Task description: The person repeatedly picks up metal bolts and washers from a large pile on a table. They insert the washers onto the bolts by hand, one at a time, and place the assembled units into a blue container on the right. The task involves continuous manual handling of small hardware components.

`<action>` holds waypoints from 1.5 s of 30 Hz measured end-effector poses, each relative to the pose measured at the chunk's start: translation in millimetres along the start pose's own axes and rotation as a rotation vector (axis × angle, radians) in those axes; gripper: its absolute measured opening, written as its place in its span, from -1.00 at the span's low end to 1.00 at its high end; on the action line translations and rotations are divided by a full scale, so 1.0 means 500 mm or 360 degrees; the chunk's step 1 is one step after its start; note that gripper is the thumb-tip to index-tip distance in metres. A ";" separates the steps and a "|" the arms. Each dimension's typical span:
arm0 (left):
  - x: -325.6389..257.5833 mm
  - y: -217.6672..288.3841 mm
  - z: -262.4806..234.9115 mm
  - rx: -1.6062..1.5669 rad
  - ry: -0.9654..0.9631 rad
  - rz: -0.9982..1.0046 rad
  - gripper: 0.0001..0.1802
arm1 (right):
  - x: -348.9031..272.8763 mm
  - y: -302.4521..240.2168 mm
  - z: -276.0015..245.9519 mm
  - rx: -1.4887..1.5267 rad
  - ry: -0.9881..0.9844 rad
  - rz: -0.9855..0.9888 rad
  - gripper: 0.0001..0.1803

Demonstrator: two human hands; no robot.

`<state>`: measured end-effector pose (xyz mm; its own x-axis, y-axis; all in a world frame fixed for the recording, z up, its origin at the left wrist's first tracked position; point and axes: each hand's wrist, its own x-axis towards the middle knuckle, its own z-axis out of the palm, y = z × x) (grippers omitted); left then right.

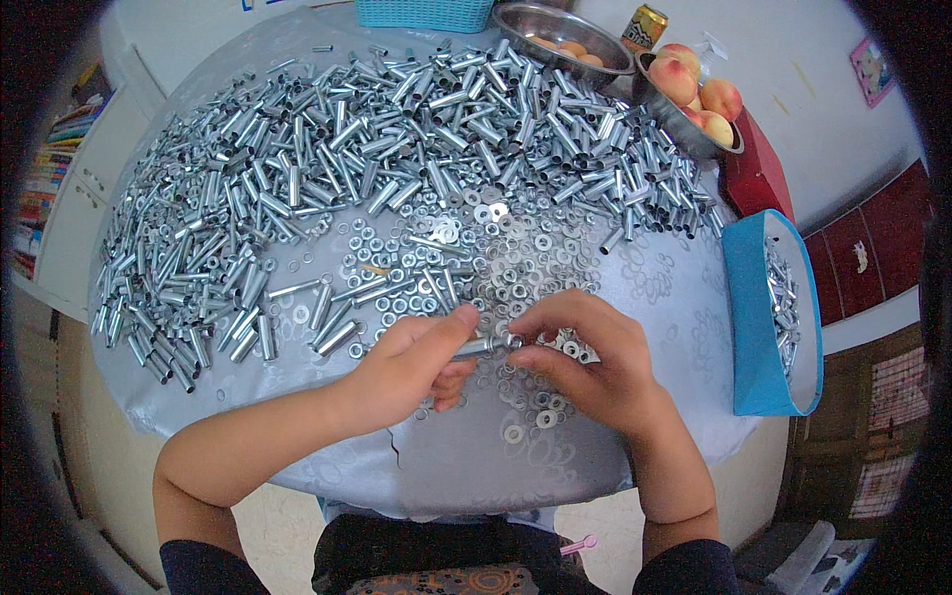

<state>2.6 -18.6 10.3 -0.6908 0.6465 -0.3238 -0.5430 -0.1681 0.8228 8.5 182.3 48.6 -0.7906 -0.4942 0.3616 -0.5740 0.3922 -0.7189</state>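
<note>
My left hand (407,365) is closed around a shiny metal sleeve anchor (479,348), held level above the near part of the table. The anchor's end points to the right. At that end, the thumb and forefinger of my right hand (600,362) pinch a small nut (514,341); how far it sits on the thread cannot be made out. Beneath and beyond both hands lie loose flat washers (521,263) and hex nuts (399,274). A wide heap of metal sleeves and bolts (397,129) covers the far and left side.
A blue fabric bin (744,327) holding metal parts stands at the right edge. Far right are a steel bowl of peaches (689,129), another steel bowl (516,22), a can (645,28) and a red box (756,164). A turquoise basket (424,14) is at the back.
</note>
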 end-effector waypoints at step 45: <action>-0.010 -0.001 0.021 0.0445 0.0107 0.0006 -0.42 | -0.003 0.004 -0.002 0.0070 -0.0419 0.0213 -0.76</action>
<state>11.2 -14.1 16.3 -0.7277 0.5941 -0.3428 -0.3940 0.0470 0.9179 8.3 184.4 47.4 -0.7727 -0.6269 0.0995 -0.4541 0.4365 -0.7767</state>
